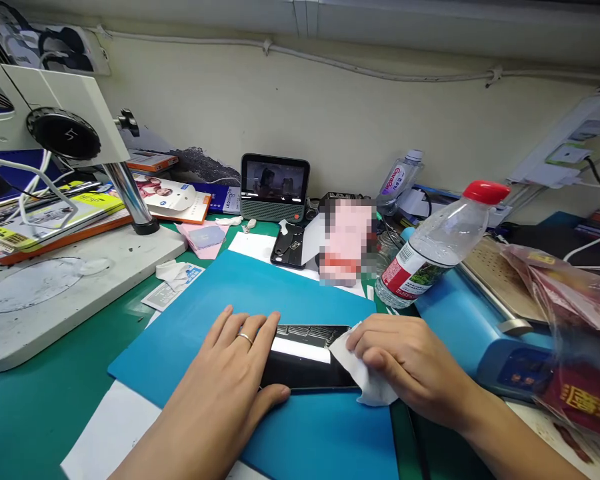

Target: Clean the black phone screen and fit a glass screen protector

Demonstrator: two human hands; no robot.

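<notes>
A black glossy phone (310, 371) lies flat, sideways, on a blue mat (195, 293), with light reflected across its screen. My left hand (235, 373) covers its left end, fingers at the far edge and thumb at the near edge, gripping it. A ring circles one finger. In my right hand (405, 360) a white wipe (370, 383) is pinched and bunched. The wipe touches the phone's right end, hiding that corner, and part of it hangs over the mat.
A plastic bottle with a red cap (430, 247) tilts right of the mat. Behind stand a small lit display (275, 187) and another black phone (289, 245). A microscope-like stand (135, 207) occupies the left, and a blue machine (485, 327) the right.
</notes>
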